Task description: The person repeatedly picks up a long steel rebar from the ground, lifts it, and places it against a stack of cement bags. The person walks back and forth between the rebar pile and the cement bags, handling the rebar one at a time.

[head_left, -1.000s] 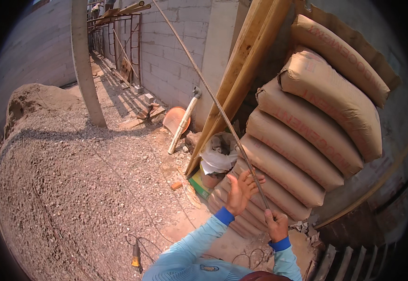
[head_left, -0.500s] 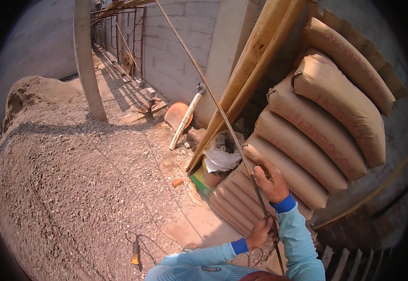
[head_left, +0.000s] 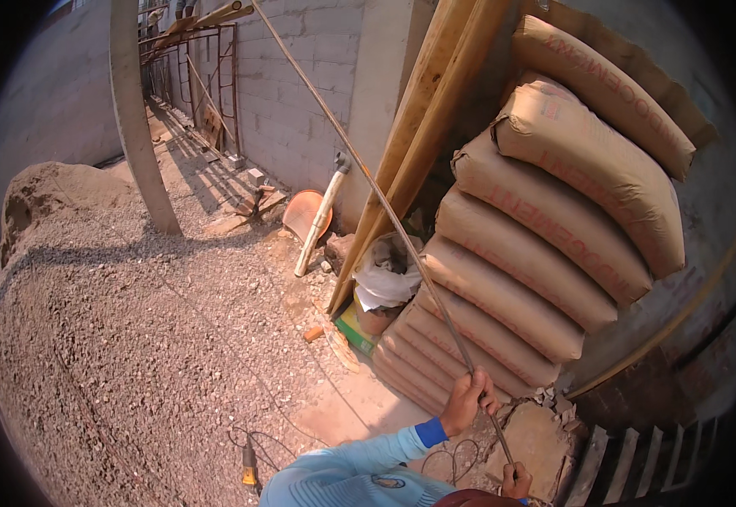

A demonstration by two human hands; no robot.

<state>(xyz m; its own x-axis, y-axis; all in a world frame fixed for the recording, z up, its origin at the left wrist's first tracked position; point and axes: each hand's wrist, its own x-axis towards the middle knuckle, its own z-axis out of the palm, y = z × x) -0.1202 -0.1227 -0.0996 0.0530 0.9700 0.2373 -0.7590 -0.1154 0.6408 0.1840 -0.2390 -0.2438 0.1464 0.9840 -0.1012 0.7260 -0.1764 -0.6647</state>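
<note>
My left hand [head_left: 464, 405] and right hand [head_left: 516, 481] grip a long, thin, brown metal rod [head_left: 398, 224] slanting forward and leftward, my left hand farther along it.

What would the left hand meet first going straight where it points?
Probably the stacked brown paper sacks, beyond the metal rod it holds; how far off they lie is unclear.

"Can you see the far end of the rod [head_left: 396, 221]?"
"No, it runs out past the top edge."
"And the right hand [head_left: 516, 480]?"
"Its blue cuff [head_left: 523, 500] is mostly cut off below."
</note>
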